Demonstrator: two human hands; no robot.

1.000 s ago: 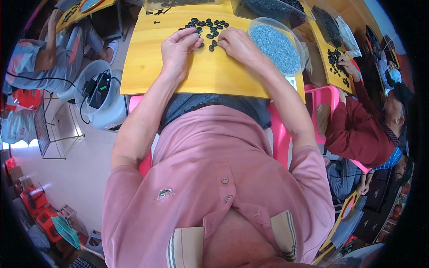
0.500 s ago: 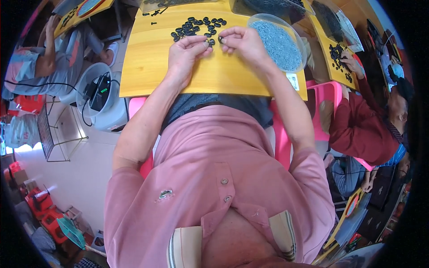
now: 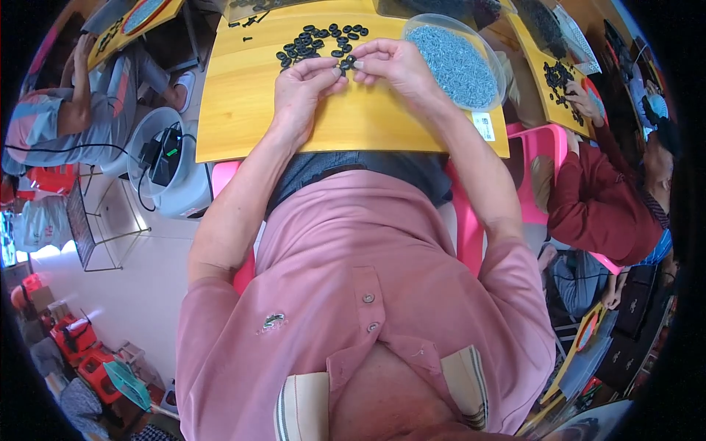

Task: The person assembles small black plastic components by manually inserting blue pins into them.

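My left hand (image 3: 303, 92) is closed, thumb and fingertips pinched at a small black oval part (image 3: 344, 66) over the yellow table. Against it, my right hand (image 3: 397, 67) pinches another small black piece (image 3: 351, 59), its fingertips almost touching those of the left. The detail between the fingertips is too small to make out. Just beyond both hands lies a loose group of black oval parts (image 3: 301, 45), each seeming to have two holes. Right of my right hand stands a round clear tub (image 3: 502, 88) full of small bluish-grey screws or pins (image 3: 456, 66).
The yellow table (image 3: 243, 117) ends just before my lap. Small black pegs (image 3: 248, 38) lie at its far left, and clear bins (image 3: 434, 11) stand along the back. At right, a co-worker's hand (image 3: 585, 101) handles black parts on another table.
My right hand has moved left and slightly away from me, bringing its black piece up to the part at my left fingertips. My left hand has barely moved.
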